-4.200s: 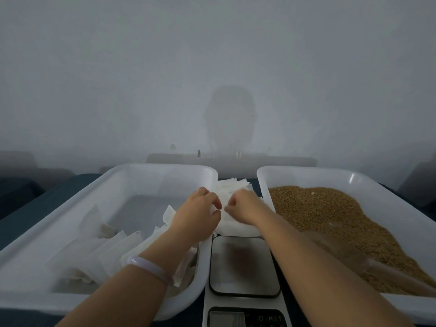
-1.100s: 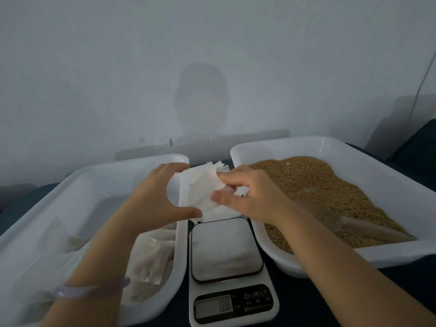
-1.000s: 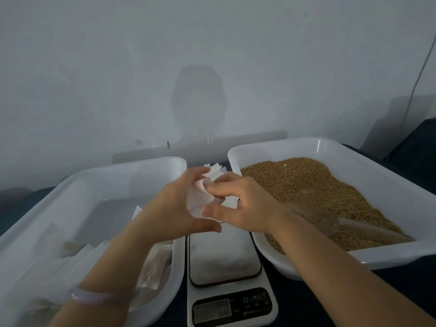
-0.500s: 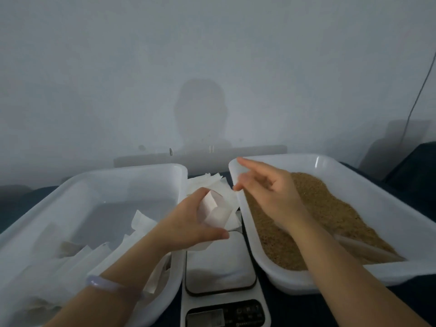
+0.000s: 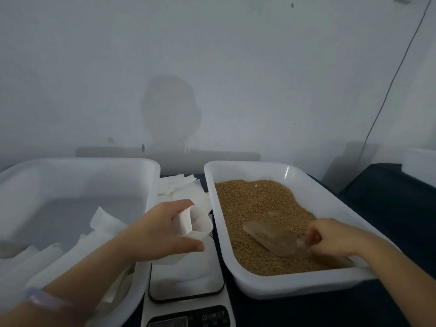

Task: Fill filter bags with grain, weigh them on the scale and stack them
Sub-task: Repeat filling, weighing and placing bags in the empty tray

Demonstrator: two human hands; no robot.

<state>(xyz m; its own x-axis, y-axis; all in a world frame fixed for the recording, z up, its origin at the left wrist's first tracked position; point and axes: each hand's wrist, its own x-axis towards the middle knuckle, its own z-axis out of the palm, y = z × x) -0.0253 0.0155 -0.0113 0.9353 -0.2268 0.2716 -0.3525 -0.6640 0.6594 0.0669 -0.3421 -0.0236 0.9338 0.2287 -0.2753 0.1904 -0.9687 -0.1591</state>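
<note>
My left hand [image 5: 162, 232] grips a white filter bag [image 5: 195, 223] with its mouth spread open, held above the far end of the scale [image 5: 186, 277]. In the right-hand white tray [image 5: 292, 283], brown grain [image 5: 254, 204] fills the bottom. My right hand [image 5: 330, 237] holds the handle of a clear plastic scoop [image 5: 271, 238] that lies on the grain. The scale's plate is bare and its display sits at the bottom edge of the view.
A pile of unused filter bags [image 5: 179, 187] lies between the two trays behind the scale. The left white tray [image 5: 144, 232] holds several white bags [image 5: 103, 227]. A pale wall stands close behind, with a thin cable [image 5: 387, 90] at the right.
My right hand left the bag, swung right into the grain tray and took hold of the scoop. My left hand keeps the opened bag above the scale.
</note>
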